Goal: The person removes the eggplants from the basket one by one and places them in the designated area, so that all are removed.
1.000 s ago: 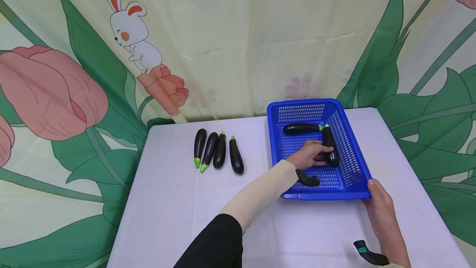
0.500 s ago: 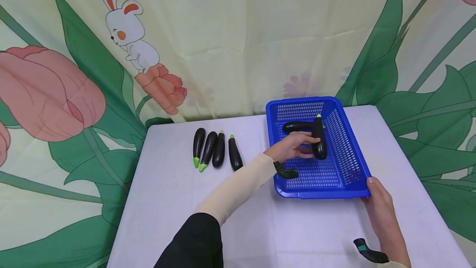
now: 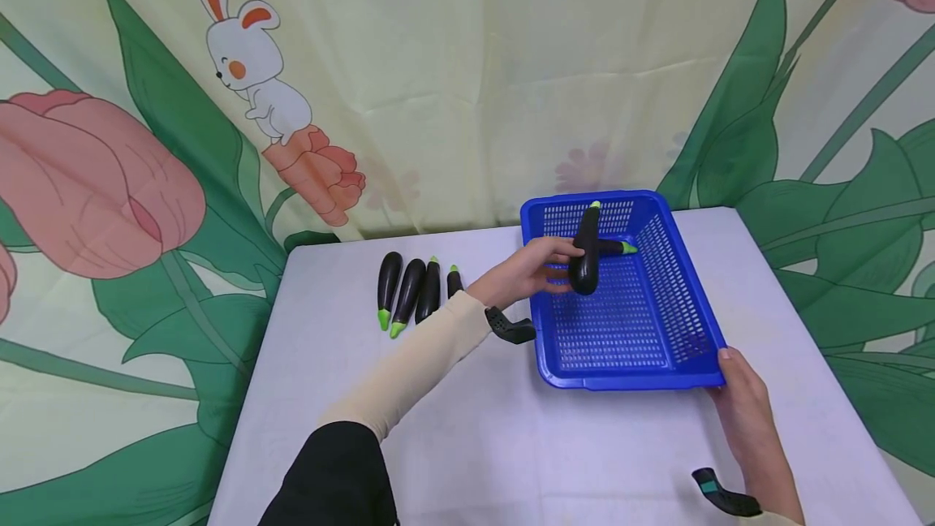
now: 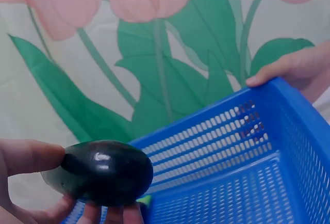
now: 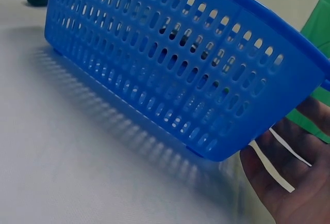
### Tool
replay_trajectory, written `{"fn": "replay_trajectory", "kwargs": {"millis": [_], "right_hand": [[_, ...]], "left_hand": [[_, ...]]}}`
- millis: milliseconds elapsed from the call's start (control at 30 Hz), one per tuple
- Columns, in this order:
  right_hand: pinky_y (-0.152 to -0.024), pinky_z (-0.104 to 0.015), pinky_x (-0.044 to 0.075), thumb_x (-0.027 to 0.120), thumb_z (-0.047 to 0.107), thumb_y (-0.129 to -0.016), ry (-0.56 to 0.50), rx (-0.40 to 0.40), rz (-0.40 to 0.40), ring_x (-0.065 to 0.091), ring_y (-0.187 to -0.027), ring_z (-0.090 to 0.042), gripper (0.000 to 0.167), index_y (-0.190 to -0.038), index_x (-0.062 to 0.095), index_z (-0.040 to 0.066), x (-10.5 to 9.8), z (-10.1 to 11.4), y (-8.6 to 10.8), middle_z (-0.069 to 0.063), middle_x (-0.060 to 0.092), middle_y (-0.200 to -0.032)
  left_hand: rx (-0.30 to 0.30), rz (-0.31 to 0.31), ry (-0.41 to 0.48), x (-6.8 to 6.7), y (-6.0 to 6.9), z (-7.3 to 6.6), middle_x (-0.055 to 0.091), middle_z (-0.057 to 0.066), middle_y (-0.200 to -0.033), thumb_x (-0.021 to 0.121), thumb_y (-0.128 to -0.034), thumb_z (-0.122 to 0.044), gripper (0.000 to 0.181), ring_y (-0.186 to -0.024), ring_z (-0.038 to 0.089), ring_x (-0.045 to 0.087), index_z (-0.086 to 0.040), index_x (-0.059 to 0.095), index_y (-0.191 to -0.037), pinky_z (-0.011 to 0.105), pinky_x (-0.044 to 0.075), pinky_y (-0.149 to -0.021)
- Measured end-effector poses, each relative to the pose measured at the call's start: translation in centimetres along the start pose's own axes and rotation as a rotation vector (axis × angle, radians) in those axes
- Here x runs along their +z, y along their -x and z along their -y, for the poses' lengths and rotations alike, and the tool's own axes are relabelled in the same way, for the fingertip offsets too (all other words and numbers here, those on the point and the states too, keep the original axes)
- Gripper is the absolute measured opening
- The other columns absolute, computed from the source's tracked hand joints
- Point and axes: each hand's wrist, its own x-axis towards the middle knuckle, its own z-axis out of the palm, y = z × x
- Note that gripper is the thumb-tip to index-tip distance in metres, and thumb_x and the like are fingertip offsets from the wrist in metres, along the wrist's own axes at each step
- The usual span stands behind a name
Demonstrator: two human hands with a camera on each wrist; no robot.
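Observation:
My left hand [image 3: 520, 273] pinches a dark purple eggplant [image 3: 585, 258] between thumb and fingers, above the left part of the blue plastic basket [image 3: 613, 335]. The left wrist view shows its rounded, glossy end [image 4: 111, 172] with the thumb on one side and fingers beneath. One other eggplant [image 3: 615, 247] lies across the basket's far end, partly hidden behind the held one. My right hand [image 3: 751, 412] grips the basket's near right corner. In the right wrist view, that hand's fingers [image 5: 260, 175] are bent at the basket's underside.
Several eggplants [image 3: 407, 295] with green caps lie on the white-covered table [image 3: 467, 445] left of the basket; my left forearm partly covers the rightmost ones. A printed curtain [image 3: 453, 104] hangs behind the table. Each wrist wears a black device [image 3: 511, 327].
My left hand has lifted the eggplant off the basket's right side and carried it left and upward, passing over the other eggplant. My right hand has kept its grip on the corner.

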Motion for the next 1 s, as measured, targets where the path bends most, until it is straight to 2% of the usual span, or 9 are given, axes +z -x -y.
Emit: {"fn": "replay_trajectory", "kwargs": {"millis": [167, 333, 567, 867, 1000], "right_hand": [[-0.123, -0.018, 0.027, 0.038, 0.046, -0.112, -0.010, 0.001, -0.009, 0.044, -0.130, 0.008, 0.064, -0.167, 0.023, 0.017, 0.0, 0.0, 0.0, 0.005, 0.037, -0.161], [-0.123, -0.019, 0.026, 0.037, 0.045, -0.113, 0.003, -0.002, -0.009, 0.044, -0.129, 0.009, 0.063, -0.167, 0.023, 0.017, 0.1, 0.0, 0.0, 0.004, 0.037, -0.162], [-0.126, -0.023, 0.022, 0.037, 0.047, -0.112, 0.016, 0.019, -0.023, 0.040, -0.135, 0.007, 0.063, -0.167, 0.023, 0.019, 0.2, 0.0, 0.0, 0.003, 0.031, -0.169], [-0.126, -0.026, 0.019, 0.037, 0.047, -0.112, -0.013, 0.031, -0.023, 0.039, -0.137, 0.005, 0.063, -0.167, 0.024, 0.020, 0.1, -0.1, -0.1, 0.005, 0.032, -0.167], [-0.126, -0.023, 0.021, 0.038, 0.046, -0.112, -0.026, 0.023, -0.019, 0.040, -0.135, 0.006, 0.063, -0.167, 0.024, 0.020, 0.1, -0.1, -0.1, 0.006, 0.035, -0.164]], "left_hand": [[0.042, -0.009, -0.041, -1.7, 1.9, -1.3, 0.065, 0.005, -0.103, 0.064, -0.0960, -0.016, 0.024, -0.091, 0.023, 0.068, -0.013, 0.067, -0.119, 0.044, 0.055, -0.093], [0.079, 0.018, -0.082, -3.2, 3.9, -2.0, 0.064, 0.004, -0.107, 0.059, -0.0977, -0.019, 0.032, -0.091, 0.020, 0.066, -0.012, 0.062, -0.129, 0.035, 0.056, -0.084], [0.075, 0.020, -0.075, -5.1, 5.5, -2.4, 0.065, 0.004, -0.111, 0.055, -0.0980, -0.015, 0.046, -0.095, 0.018, 0.064, -0.011, 0.057, -0.144, 0.034, 0.054, -0.086], [0.147, -0.033, -0.099, -8.3, 7.8, -2.9, 0.062, 0.001, -0.109, 0.048, -0.0966, -0.015, 0.048, -0.099, 0.021, 0.058, -0.010, 0.056, -0.144, 0.038, 0.049, -0.089], [0.176, -0.065, -0.113, -9.8, 8.7, -2.9, 0.060, 0.000, -0.104, 0.046, -0.0957, -0.015, 0.047, -0.100, 0.022, 0.056, -0.011, 0.057, -0.141, 0.040, 0.047, -0.089]]}}
